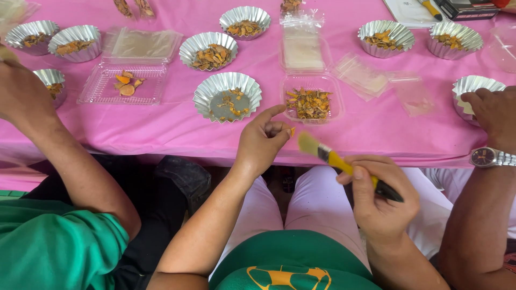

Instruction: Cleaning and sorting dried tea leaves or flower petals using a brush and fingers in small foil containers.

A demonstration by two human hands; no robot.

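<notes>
Left hand (262,140) raised at the table edge, thumb and fingers pinched on a small orange dried slice (291,131). Right hand (379,200) just beside it, lower, clamped round the dark handle of a yellow-ferruled paintbrush (344,165), bristles pointing at the slice and close to touching. Just beyond the left fingertips: a clear plastic tray (310,104) of the same orange chips, and a fluted foil cup (227,96) with a few pieces. Farther off, more foil cups across the pink tablecloth (161,126). Co-workers' arms to either side, one with a wristwatch (486,157). Slice judged light, stiff, brittle; best held gently by its edges.
</notes>
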